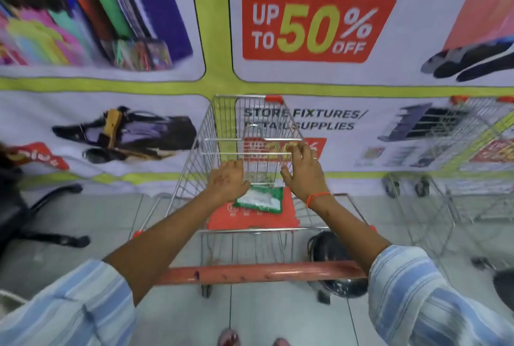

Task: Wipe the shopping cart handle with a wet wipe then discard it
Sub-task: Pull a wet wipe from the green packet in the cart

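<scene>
Green wipe pack (seat flap) below open hands

Wipes pack in cart; handle nearest; banner behind.

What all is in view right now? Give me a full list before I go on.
shopping cart: one, silver wire, centre, against the banner
cart handle: one, red-orange, near edge of cart
wipes pack: one, green and white, on the red child-seat flap
second cart: one, silver, right
office chair: one, black, left
dark round object: one, black, floor under the handle
sale banner: one, multicoloured, back wall
left hand: empty, over the pack
right hand: empty, fingers spread, orange wristband
</scene>
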`<state>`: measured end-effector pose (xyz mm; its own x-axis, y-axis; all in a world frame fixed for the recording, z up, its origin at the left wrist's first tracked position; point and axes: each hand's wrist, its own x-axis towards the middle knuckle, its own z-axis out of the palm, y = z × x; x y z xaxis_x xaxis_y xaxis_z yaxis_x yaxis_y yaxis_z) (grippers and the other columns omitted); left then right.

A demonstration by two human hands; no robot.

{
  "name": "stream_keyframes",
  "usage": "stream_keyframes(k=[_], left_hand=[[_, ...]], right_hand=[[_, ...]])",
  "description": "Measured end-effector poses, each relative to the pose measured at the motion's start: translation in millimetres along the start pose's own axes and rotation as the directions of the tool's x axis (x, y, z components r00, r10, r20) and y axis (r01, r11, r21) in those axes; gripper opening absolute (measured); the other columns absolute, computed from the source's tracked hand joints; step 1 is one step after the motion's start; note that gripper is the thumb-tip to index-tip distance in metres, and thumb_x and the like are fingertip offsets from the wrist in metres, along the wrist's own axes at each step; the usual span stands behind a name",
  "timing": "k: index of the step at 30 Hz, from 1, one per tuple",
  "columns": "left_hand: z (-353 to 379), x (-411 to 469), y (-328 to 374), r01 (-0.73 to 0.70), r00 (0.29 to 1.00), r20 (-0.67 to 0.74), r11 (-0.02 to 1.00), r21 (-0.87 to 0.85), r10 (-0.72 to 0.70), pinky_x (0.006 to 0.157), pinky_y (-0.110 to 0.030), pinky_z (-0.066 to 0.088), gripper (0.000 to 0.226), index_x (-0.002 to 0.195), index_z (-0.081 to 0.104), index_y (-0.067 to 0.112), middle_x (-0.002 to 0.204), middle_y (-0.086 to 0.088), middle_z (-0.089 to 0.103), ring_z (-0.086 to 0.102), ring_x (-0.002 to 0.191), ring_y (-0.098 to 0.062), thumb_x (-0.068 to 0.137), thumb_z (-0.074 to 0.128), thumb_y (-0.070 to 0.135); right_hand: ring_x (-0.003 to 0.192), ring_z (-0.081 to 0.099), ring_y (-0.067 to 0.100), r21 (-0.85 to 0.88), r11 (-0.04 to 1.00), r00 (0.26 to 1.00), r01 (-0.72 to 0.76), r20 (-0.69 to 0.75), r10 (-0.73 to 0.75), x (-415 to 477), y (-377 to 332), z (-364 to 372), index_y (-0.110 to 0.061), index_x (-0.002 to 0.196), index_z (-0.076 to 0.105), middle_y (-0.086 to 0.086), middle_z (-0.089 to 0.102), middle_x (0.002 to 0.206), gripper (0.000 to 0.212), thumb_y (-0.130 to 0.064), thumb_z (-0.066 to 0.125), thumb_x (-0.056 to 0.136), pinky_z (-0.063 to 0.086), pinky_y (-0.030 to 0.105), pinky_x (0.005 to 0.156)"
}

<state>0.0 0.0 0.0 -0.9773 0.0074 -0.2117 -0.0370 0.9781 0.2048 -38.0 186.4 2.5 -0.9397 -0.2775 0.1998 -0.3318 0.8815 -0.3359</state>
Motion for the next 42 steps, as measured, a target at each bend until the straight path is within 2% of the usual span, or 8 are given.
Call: stream_keyframes(k=[3,6,10,18,20,25,38,42], left_hand=[[15.8,9.5,-14.4,0.027,0.991,0.130,1.000,0.016,-0.028,0.100,-0.048,0.040,0.058,0.134,0.033,0.002,0.138,-0.020,0.044,0.041,0.123,-0.034,0.090,0.046,0.038],[30.2,16.9,-24.9,0.033,0.978,0.206,0.999,0.036,-0.040,0.098,-0.047,0.038,0.054,0.131,0.037,0.002,0.138,-0.020,0.042,0.040,0.125,-0.033,0.091,0.046,0.036],[47.6,27.6,-36.5,0.045,0.963,0.263,0.998,0.042,-0.054,0.093,-0.045,0.041,0.043,0.120,0.045,0.002,0.128,-0.020,0.049,0.044,0.118,-0.033,0.091,0.045,0.032],[75.7,30.4,-44.7,0.049,0.955,0.290,0.999,0.017,-0.052,0.107,-0.053,0.030,0.052,0.133,0.038,0.005,0.139,-0.019,0.042,0.036,0.129,-0.034,0.093,0.042,0.038],[80.7,30.5,-47.1,0.054,0.957,0.286,0.998,0.017,-0.057,0.106,-0.055,0.031,0.052,0.129,0.041,0.002,0.136,-0.021,0.045,0.039,0.126,-0.034,0.093,0.041,0.038],[83.1,33.0,-46.3,0.065,0.958,0.282,0.998,-0.021,-0.057,0.100,-0.051,0.039,0.047,0.123,0.045,0.003,0.130,-0.019,0.048,0.041,0.123,-0.033,0.091,0.046,0.037],[77.3,34.7,-49.5,0.069,0.967,0.244,0.998,-0.008,-0.065,0.098,-0.048,0.039,0.044,0.119,0.048,0.002,0.130,-0.019,0.048,0.041,0.122,-0.034,0.091,0.046,0.036],[71.9,31.9,-50.2,0.071,0.971,0.229,0.997,0.029,-0.075,0.097,-0.046,0.039,0.042,0.114,0.050,0.001,0.126,-0.019,0.050,0.044,0.119,-0.033,0.091,0.045,0.036]], right_hand=[[0.116,0.046,0.040,-0.063,0.997,0.962,-0.033,0.269,0.049,6.7,11.1,26.3,-0.004,0.122,0.050,0.023,0.049,0.125,0.038,-0.025,0.052,0.091,0.047,0.048,0.092],[0.104,0.056,0.038,-0.112,0.993,0.847,-0.024,0.526,0.079,12.1,16.2,51.2,-0.002,0.114,0.052,0.023,0.060,0.114,0.032,-0.026,0.050,0.093,0.049,0.042,0.082],[0.097,0.060,0.037,-0.174,0.984,0.741,0.024,0.664,0.099,23.7,18.3,84.3,-0.003,0.114,0.055,0.022,0.063,0.109,0.030,-0.024,0.049,0.093,0.049,0.039,0.076],[0.088,0.062,0.039,-0.201,0.966,0.737,0.165,0.676,0.015,41.9,24.3,137.6,-0.005,0.092,0.065,0.020,0.062,0.090,0.020,-0.013,0.047,0.089,0.048,0.060,0.089],[0.091,0.062,0.040,-0.217,0.956,0.737,0.198,0.676,0.001,41.1,22.4,142.4,-0.007,0.094,0.067,0.019,0.061,0.096,0.018,-0.013,0.051,0.088,0.047,0.062,0.090],[0.096,0.063,0.038,-0.239,0.916,0.741,0.323,0.665,-0.088,40.2,19.0,139.8,-0.005,0.104,0.064,0.018,0.061,0.105,0.019,-0.011,0.054,0.089,0.054,0.045,0.082],[0.086,0.065,0.036,-0.261,0.872,0.804,0.413,0.554,-0.215,42.0,24.5,134.0,0.000,0.097,0.063,0.018,0.067,0.099,0.019,-0.007,0.046,0.091,0.050,0.037,0.068],[0.085,0.063,0.037,-0.164,0.929,0.839,0.332,0.501,-0.211,42.5,22.8,122.5,0.002,0.097,0.061,0.020,0.063,0.101,0.022,-0.013,0.046,0.092,0.051,0.040,0.067]])
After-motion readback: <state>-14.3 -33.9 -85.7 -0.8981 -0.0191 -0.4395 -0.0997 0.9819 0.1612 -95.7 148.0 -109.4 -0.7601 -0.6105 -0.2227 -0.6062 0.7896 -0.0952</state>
